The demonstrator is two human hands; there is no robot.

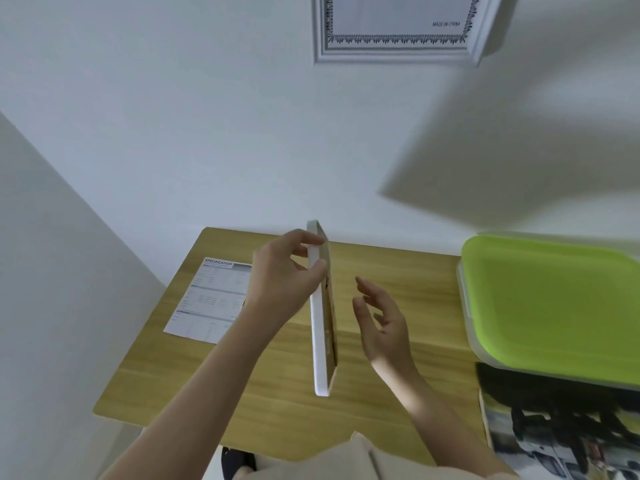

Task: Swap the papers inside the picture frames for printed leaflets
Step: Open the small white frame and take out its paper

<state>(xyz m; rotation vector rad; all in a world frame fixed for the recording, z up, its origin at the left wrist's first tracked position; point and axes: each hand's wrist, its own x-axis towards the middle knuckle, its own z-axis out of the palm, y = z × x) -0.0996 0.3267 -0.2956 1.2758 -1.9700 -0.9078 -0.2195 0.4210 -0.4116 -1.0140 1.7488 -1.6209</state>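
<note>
Nearest me, at the right edge of the wooden table (277, 393), lies a photo leaflet (554, 441) under a box with a green lid (554, 296). My right hand (384, 323) hangs free beside the white picture frame (320, 327), fingers loose and spread. My left hand (284, 271) pinches the frame's upper edge, holding it on edge above the table. Further left lies a printed sheet (211, 299); another frame (398, 29) hangs on the wall

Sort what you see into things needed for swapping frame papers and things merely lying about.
Job: white frame gripped on edge by left hand; right hand open; specification sheet; hung frame; printed leaflets.
Lying about: green-lidded box; wooden table.
</note>
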